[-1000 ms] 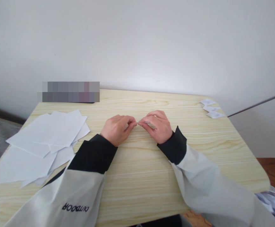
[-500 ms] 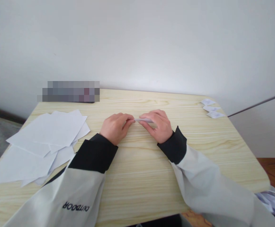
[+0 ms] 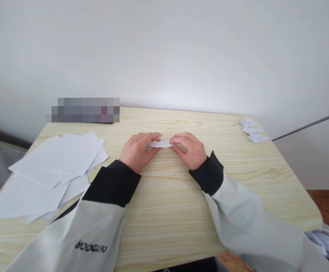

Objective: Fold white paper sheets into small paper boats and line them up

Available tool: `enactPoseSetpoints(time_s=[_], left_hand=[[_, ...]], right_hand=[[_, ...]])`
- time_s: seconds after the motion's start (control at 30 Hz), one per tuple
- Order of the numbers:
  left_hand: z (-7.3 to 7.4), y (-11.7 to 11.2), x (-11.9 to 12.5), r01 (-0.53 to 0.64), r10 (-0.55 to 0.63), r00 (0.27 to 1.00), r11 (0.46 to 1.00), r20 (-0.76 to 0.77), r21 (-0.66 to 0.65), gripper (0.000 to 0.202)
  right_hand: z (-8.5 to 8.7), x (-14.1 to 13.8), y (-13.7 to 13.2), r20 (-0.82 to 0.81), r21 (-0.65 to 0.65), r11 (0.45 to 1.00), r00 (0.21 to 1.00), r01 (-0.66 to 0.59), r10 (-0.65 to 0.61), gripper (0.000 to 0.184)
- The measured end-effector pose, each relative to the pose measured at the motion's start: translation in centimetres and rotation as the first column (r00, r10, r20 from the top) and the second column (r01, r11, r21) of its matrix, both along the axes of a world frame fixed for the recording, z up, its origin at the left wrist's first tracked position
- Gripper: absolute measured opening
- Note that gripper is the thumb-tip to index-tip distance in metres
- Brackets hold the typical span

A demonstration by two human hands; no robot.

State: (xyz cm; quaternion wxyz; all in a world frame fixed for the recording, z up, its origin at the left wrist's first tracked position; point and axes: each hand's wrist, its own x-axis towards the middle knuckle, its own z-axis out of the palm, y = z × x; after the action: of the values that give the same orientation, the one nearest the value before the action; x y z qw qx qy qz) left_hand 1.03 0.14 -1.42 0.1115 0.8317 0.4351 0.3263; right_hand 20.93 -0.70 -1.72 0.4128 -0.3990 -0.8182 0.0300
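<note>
A narrow folded strip of white paper [image 3: 161, 144] spans the gap between both hands, just above the middle of the table. Its left end lies between the thumb and fingers of my left hand [image 3: 137, 150], whose index finger is raised a little off it. My right hand [image 3: 190, 149] pinches the right end between thumb and fingertips. Both ends are partly hidden by the fingers.
Loose white sheets [image 3: 56, 162] overlap on the left of the wooden table [image 3: 164, 211]. Several small folded papers [image 3: 253, 131] sit at the far right corner. A blurred dark object [image 3: 85, 111] stands at the back left. A bag of papers [image 3: 327, 243] is at lower right.
The paper strip has turned so that more of its face shows. My left index finger has lifted off the thumb, and the right fingertips have shifted along the strip.
</note>
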Motion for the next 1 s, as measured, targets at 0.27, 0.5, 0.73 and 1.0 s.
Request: enactPoseSetpoints(time_s=[0.27,0.5,0.73,1.0], left_hand=[[0.33,-0.12,0.07,-0.062,0.055,0.997,0.991,0.058,0.12,0.018],[0.47,-0.22,-0.04,-0.091,0.087,0.996,0.989,0.037,0.114,0.018],[0.43,-0.34,0.06,-0.062,0.062,0.998,0.993,0.006,0.104,0.024],[0.28,-0.36,0.01,0.019,-0.024,0.999,0.991,0.04,0.136,0.022]], right_hand=[[-0.17,0.03,-0.11,-0.208,-0.067,0.988,0.967,0.136,-0.147,0.022],[-0.42,0.01,-0.07,-0.22,-0.029,0.988,0.964,0.149,-0.152,0.007],[0.21,0.04,-0.27,-0.134,0.08,0.991,0.987,0.105,-0.094,0.007],[0.43,-0.03,-0.33,-0.097,0.06,0.998,0.995,0.003,0.003,0.01]])
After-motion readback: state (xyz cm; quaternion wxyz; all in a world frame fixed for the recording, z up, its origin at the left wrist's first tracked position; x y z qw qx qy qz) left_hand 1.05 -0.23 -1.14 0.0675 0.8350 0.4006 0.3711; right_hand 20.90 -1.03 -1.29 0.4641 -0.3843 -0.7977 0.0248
